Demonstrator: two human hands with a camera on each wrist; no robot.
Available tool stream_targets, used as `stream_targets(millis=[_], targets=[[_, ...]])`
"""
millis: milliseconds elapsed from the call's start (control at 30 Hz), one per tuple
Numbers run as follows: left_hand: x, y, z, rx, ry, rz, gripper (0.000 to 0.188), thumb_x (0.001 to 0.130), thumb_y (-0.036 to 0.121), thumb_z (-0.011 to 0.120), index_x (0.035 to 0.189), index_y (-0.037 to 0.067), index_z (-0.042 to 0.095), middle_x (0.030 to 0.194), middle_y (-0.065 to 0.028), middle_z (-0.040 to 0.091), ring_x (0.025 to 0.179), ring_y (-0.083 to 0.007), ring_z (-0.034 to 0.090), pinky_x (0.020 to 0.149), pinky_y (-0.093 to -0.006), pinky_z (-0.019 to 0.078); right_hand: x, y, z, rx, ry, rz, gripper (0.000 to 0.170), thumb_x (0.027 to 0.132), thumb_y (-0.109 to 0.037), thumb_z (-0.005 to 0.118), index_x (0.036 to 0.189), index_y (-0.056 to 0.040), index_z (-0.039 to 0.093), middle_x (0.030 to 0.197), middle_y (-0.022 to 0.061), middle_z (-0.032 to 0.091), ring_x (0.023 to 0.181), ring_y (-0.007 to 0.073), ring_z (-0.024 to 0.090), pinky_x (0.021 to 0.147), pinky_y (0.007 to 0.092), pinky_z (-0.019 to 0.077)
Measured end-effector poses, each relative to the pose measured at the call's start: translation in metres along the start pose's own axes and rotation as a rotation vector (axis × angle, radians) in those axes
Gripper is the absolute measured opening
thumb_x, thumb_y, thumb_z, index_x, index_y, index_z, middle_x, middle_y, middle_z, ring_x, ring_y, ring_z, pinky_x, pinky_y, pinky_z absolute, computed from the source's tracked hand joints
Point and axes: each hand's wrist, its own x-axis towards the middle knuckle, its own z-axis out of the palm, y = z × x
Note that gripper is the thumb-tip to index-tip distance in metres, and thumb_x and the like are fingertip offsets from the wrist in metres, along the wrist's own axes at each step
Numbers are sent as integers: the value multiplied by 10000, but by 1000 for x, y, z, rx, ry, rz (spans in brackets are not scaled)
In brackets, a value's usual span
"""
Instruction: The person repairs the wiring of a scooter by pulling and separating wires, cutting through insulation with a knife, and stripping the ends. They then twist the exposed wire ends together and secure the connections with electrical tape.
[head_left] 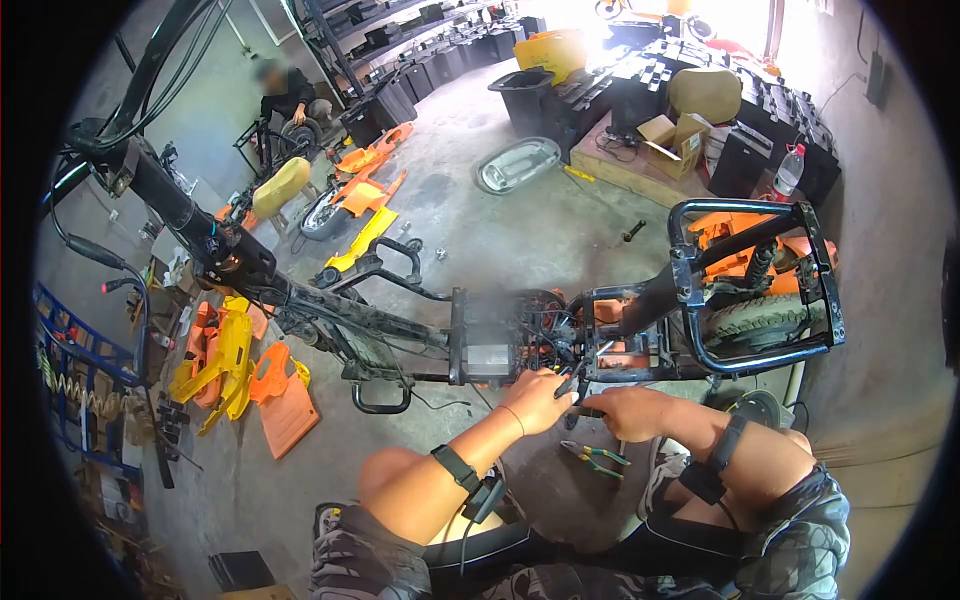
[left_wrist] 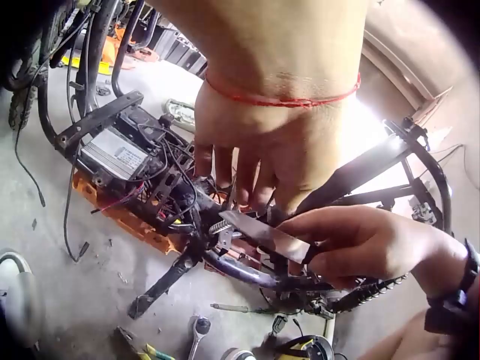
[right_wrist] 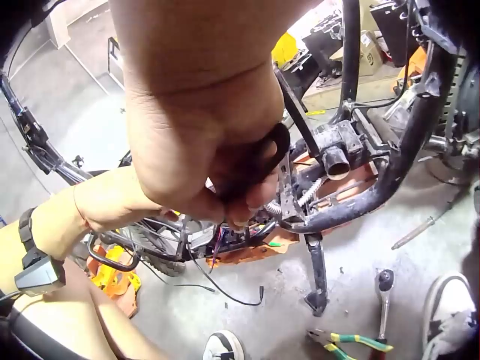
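In the left wrist view, my right hand point(left_wrist: 367, 244) grips a bladed tool point(left_wrist: 266, 236) by its dark handle; a black loop of the handle point(right_wrist: 279, 146) shows in the right wrist view. The blade tip lies by a ribbed metal piece on the frame. My left hand point(head_left: 538, 400) is just left of the right one, over the middle of the black vehicle frame point(head_left: 640, 375). Its fingers point down among the frame parts and wires, bent at the tips; what they touch is hidden. A silver box point(left_wrist: 116, 154) sits on the frame beside the wires point(left_wrist: 176, 180).
Pliers point(head_left: 597, 457) and a ratchet wrench point(right_wrist: 385, 300) lie on the floor near my feet. Orange panels point(head_left: 290, 410) and yellow panels point(head_left: 230, 365) are at the left. A wheel point(head_left: 765, 325) stands at the right. Another person point(head_left: 285, 95) crouches at the back left.
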Motion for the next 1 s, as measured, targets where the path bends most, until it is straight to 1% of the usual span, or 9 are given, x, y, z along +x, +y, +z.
stream_targets(millis=[100, 233, 367, 467, 500, 567, 633, 700, 1000], targets=[[-1, 12, -7, 6, -31, -3, 237, 906, 246, 650, 960, 16, 673, 1037, -205, 638, 989, -401, 607, 875, -465, 480, 1, -5, -4, 26, -15, 3, 481, 870, -115, 529, 1351, -104, 547, 1148, 217, 636, 1104, 384, 609, 932, 482, 481], [-1, 11, -2, 37, -9, 54, 217, 912, 232, 632, 980, 27, 656, 993, -199, 667, 1017, -396, 611, 884, -494, 480, 9, 0, -1, 84, 133, -62, 432, 877, -154, 553, 1300, -65, 572, 1174, 225, 619, 1150, 376, 582, 984, 469, 464], [-3, 7, 2, 38, -32, -13, 239, 916, 230, 642, 1036, 26, 609, 993, -195, 629, 1018, -405, 598, 872, -489, 473, 15, 6, -1, 117, 225, -87, 369, 876, -194, 598, 1203, -26, 620, 1140, 211, 636, 1132, 377, 592, 975, 464, 469], [-2, 10, -4, 46, -44, -46, 240, 918, 242, 634, 1019, 25, 619, 1008, -195, 642, 1023, -400, 604, 877, -494, 478, 12, -5, -16, 79, 77, 106, 364, 919, -310, 599, 1140, -24, 647, 1094, 199, 667, 1097, 378, 616, 947, 463, 480], [-1, 10, -5, 50, -45, -72, 250, 919, 251, 628, 1018, 22, 631, 1025, -198, 655, 1034, -395, 608, 881, -499, 481, 14, -5, -18, 79, 75, 105, 364, 919, -310, 599, 1140, -24, 647, 1094, 199, 667, 1097, 378, 616, 947, 463, 480], [-1, 5, -2, 34, -25, -70, 250, 921, 252, 626, 1014, 19, 630, 1024, -199, 652, 1032, -397, 607, 878, -500, 481, 16, -3, -19, 3, -24, 255, 447, 953, -436, 563, 1104, -27, 660, 1062, 194, 690, 1067, 379, 635, 921, 467, 487], [0, 1, -1, 20, -7, -66, 251, 924, 253, 624, 1009, 17, 630, 1023, -200, 649, 1030, -399, 607, 875, -501, 480, 16, -4, -21, 2, -20, 247, 470, 963, -460, 541, 1106, -28, 658, 1072, 200, 690, 1070, 381, 635, 921, 470, 485], [2, -1, 1, -20, -28, -107, 256, 922, 222, 628, 1114, 53, 643, 1051, -178, 643, 1033, -391, 610, 881, -471, 481, 15, -4, -23, 1, -15, 241, 495, 973, -485, 519, 1109, -30, 657, 1083, 205, 690, 1073, 383, 636, 921, 473, 484], [6, -5, 2, -43, -31, -125, 262, 939, 259, 617, 1099, 52, 637, 1050, -174, 641, 1044, -391, 604, 890, -461, 477, 16, -2, -22, 43, 26, 219, 463, 978, -455, 524, 1099, -28, 655, 1077, 209, 687, 1067, 388, 634, 916, 481, 485]])
